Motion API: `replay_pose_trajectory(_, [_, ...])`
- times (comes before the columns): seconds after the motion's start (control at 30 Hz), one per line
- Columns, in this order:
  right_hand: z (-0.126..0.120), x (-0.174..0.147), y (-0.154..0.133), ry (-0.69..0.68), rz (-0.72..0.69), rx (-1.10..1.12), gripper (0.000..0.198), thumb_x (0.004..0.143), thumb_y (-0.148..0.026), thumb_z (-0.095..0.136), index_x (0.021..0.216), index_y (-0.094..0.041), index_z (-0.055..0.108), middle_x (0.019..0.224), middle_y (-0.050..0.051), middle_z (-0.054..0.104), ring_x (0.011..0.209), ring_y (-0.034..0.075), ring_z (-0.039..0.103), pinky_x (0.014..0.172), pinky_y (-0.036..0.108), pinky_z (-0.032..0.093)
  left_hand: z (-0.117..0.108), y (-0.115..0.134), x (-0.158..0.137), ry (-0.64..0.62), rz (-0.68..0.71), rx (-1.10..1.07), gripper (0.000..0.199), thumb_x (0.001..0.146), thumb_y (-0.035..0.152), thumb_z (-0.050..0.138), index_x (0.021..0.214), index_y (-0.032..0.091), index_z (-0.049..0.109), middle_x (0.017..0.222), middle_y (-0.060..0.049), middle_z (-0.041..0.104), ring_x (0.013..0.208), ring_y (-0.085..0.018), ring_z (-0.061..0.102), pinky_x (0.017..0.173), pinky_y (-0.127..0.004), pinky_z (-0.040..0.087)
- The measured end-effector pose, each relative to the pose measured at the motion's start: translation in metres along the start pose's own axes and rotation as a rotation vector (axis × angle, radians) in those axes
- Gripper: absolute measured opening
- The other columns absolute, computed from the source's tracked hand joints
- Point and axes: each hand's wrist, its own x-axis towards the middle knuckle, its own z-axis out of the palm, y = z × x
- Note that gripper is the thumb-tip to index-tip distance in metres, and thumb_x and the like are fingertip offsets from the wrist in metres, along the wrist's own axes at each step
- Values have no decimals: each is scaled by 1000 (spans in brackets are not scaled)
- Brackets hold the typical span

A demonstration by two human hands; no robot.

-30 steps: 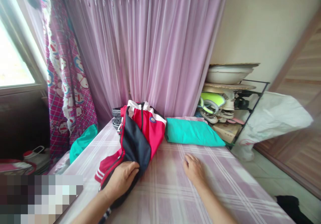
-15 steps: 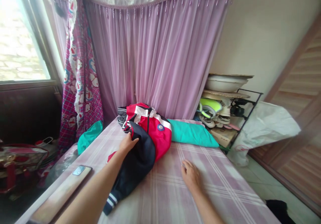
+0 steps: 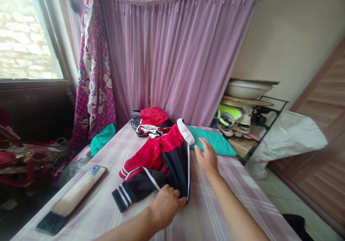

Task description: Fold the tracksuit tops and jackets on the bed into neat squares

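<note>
A red and navy track jacket (image 3: 175,154) with white trim lies loosely spread on the bed, its striped cuffs toward the left and a white band at its far right. My left hand (image 3: 168,203) is closed on the navy cloth at the near edge. Beside the white band, my right hand (image 3: 207,158) hovers with fingers apart, holding nothing. Behind the jacket sits a heap of red, black and white clothing (image 3: 153,120). A folded teal cloth (image 3: 215,142) lies just past my right hand.
A phone (image 3: 78,190) lies on a dark object at the bed's left side. Another teal cloth (image 3: 102,138) rests at the left edge. Purple curtains (image 3: 172,61) hang behind. A shoe rack (image 3: 242,122) and a white plastic bag (image 3: 293,140) stand right of the bed.
The jacket has been turned, hiding its zip and badge, and pulled nearer. My left hand has moved right and toward me; my right hand has lifted forward and opened.
</note>
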Motion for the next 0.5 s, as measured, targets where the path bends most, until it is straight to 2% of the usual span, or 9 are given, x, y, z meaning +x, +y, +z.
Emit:
replay_pose_trajectory(0.1, [7, -5, 4, -229, 46, -164, 44, 85, -21, 52, 127, -22, 64, 138, 14, 56, 128, 29, 51, 105, 46, 42, -4, -11, -15, 63, -6, -40, 35, 87, 16, 50, 114, 30, 68, 89, -7, 71, 86, -24, 66, 86, -38, 49])
replay_pose_trajectory(0.17, [15, -16, 14, -401, 110, -231, 49, 82, -17, 54, 130, -25, 63, 141, 13, 53, 128, 30, 51, 103, 43, 43, -18, -31, -20, 176, -78, -51, 34, 90, 20, 45, 108, 34, 70, 94, -6, 73, 94, -24, 66, 99, -40, 45])
replay_pose_trajectory(0.23, [25, -24, 24, -508, 165, -250, 55, 81, -15, 56, 134, -26, 59, 143, 13, 52, 128, 30, 51, 102, 40, 44, -34, -60, -24, 304, -207, -10, 32, 91, 24, 44, 104, 35, 70, 112, -6, 72, 112, -25, 61, 116, -45, 30])
replay_pose_trajectory(0.3, [33, -24, 32, -546, 209, -257, 57, 82, -15, 56, 138, -25, 55, 145, 14, 49, 130, 29, 50, 102, 39, 43, -44, -93, -29, 396, -431, 84, 31, 87, 26, 50, 113, 29, 67, 140, -9, 58, 135, -30, 46, 120, -55, 16])
replay_pose_trajectory(0.37, [42, -15, 37, -549, 255, -255, 58, 84, -17, 55, 142, -22, 51, 148, 16, 47, 134, 28, 47, 104, 37, 41, -44, -123, -36, 385, -668, 91, 55, 83, 37, 57, 135, 19, 53, 155, -17, 38, 144, -36, 32, 116, -61, 21])
replay_pose_trajectory(0.4, [46, -8, 39, -549, 294, -243, 58, 86, -20, 55, 144, -20, 49, 148, 17, 46, 135, 28, 46, 105, 36, 40, -41, -135, -39, 352, -747, 53, 68, 81, 43, 58, 142, 15, 44, 157, -20, 34, 144, -37, 31, 114, -60, 27])
replay_pose_trajectory(0.43, [50, 0, 41, -550, 344, -227, 58, 87, -24, 55, 144, -17, 48, 147, 18, 47, 135, 28, 46, 105, 36, 40, -36, -144, -43, 316, -790, 4, 78, 81, 48, 57, 147, 13, 36, 156, -22, 33, 143, -36, 33, 112, -56, 32])
replay_pose_trajectory(0.5, [61, 15, 46, -561, 463, -196, 58, 88, -36, 55, 140, -11, 52, 138, 23, 55, 127, 30, 54, 99, 39, 44, -28, -152, -49, 264, -799, -78, 84, 81, 54, 54, 150, 12, 30, 153, -22, 39, 140, -34, 41, 110, -48, 36])
